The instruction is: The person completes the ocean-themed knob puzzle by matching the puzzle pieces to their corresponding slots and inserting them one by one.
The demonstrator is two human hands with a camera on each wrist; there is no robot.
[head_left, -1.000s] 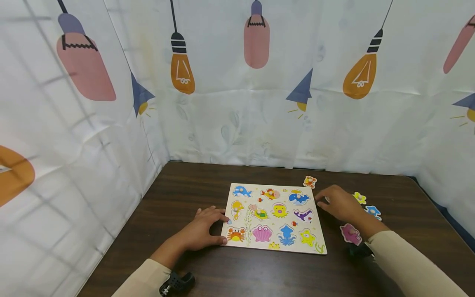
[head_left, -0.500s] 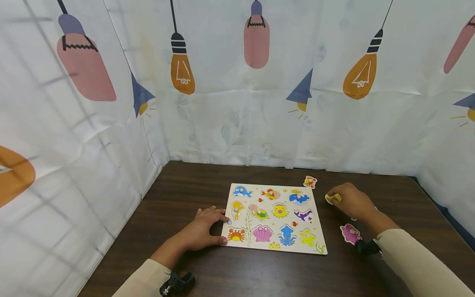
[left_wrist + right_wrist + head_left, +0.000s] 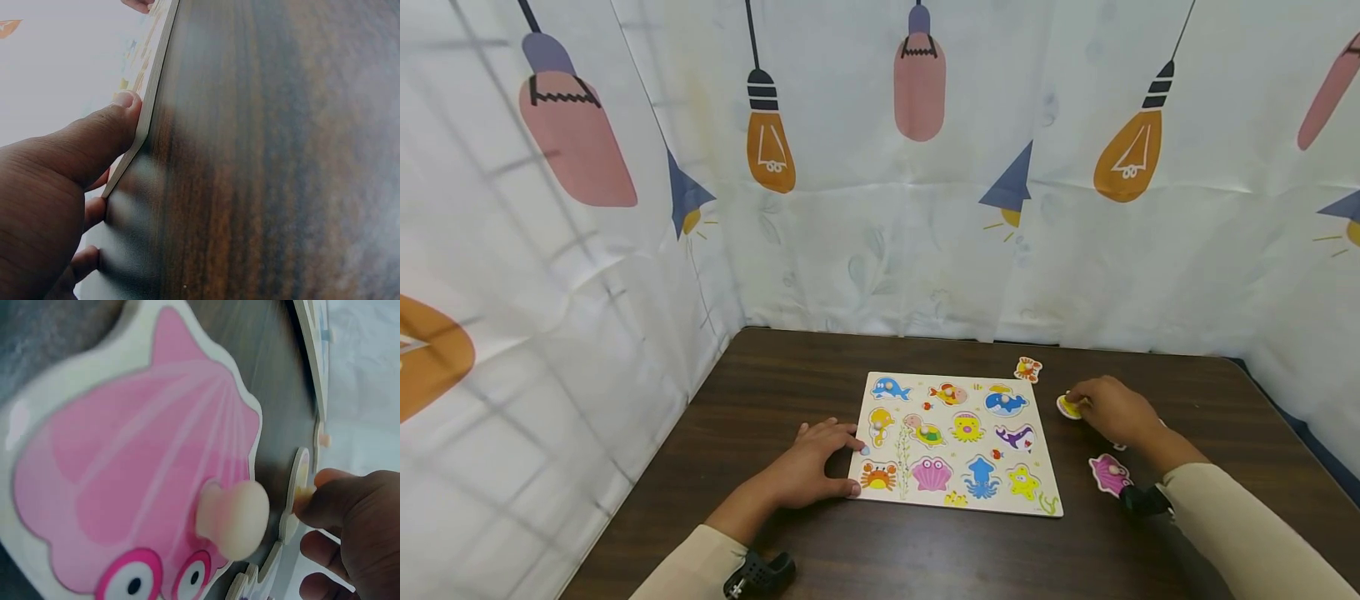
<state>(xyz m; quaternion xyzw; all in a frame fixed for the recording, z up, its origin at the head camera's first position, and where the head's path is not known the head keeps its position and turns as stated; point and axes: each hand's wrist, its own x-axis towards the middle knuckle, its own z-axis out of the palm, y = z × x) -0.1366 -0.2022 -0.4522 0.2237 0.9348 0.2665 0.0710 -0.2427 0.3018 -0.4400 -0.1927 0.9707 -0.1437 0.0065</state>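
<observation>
A wooden sea-animal puzzle board (image 3: 863,408) lies on the dark table. At its left edge rests my left hand (image 3: 812,467), one fingertip on the surface; in the left wrist view its thumb (image 3: 128,103) presses the board near a corner. To the right of the board, my right hand (image 3: 1116,410) pinches a yellow puzzle piece (image 3: 1067,407) by its knob, thumb and forefinger together in the right wrist view. Most of that piece's picture is hidden. Close to the right wrist lies a pink shell piece (image 3: 1109,475) with a knob (image 3: 240,519).
An orange crab piece (image 3: 1027,369) sits beyond the board's far right corner. White edges of another piece (image 3: 1120,447) peek out under my right hand. Patterned curtains (image 3: 865,250) stand behind and left of the brown table (image 3: 805,358).
My right hand has moved right, away from the board's edge, and now pinches the yellow piece. It covers the flower-shaped yellow and blue pieces seen earlier. My left hand stays put.
</observation>
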